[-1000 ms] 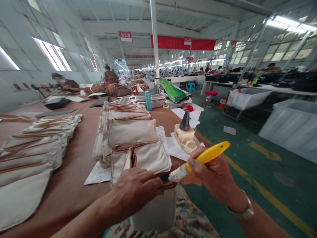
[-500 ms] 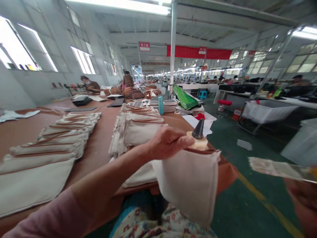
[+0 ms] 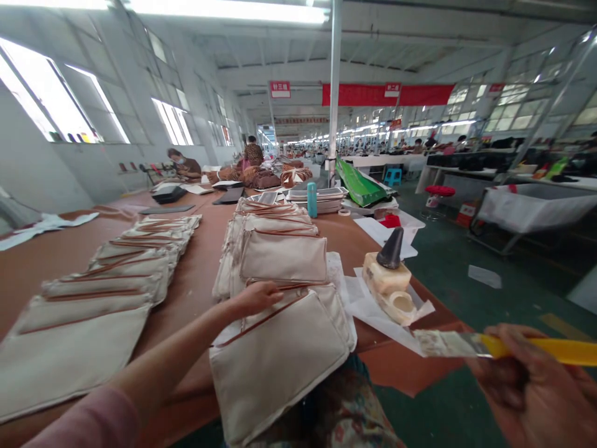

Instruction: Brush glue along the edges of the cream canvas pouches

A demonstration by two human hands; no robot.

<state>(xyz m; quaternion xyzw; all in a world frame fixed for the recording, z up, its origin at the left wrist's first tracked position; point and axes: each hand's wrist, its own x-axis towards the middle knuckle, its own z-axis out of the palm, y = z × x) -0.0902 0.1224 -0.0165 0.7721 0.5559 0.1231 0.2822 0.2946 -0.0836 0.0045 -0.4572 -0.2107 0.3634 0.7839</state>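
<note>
My left hand (image 3: 259, 297) is closed on the top edge of a cream fabric panel (image 3: 280, 367) with a brown strip, which hangs over the table's front edge towards my lap. Beneath and behind it lie more cream panels (image 3: 284, 256) in a stack. At the right, my right hand (image 3: 532, 379) grips a brush (image 3: 550, 350) with a yellow handle; its pale, crusted bristles point left. Just beyond the bristles, a glue-stained container (image 3: 386, 277) with a dark cone (image 3: 392, 249) on top stands on white paper, beside a roll of tape (image 3: 402, 303).
A long row of cream panels (image 3: 84, 336) overlaps on the brown-covered table (image 3: 196, 274) at left. Farther back are a teal bottle (image 3: 311, 199), a green bag (image 3: 361, 183) and dark sheets (image 3: 228, 195). One person (image 3: 184, 167) sits at the far left; a wheeled bin (image 3: 536, 208) is right.
My left hand has moved left and down with the panel, from beside the glue container to the stack. The brush in my right hand has come further into view from the right.
</note>
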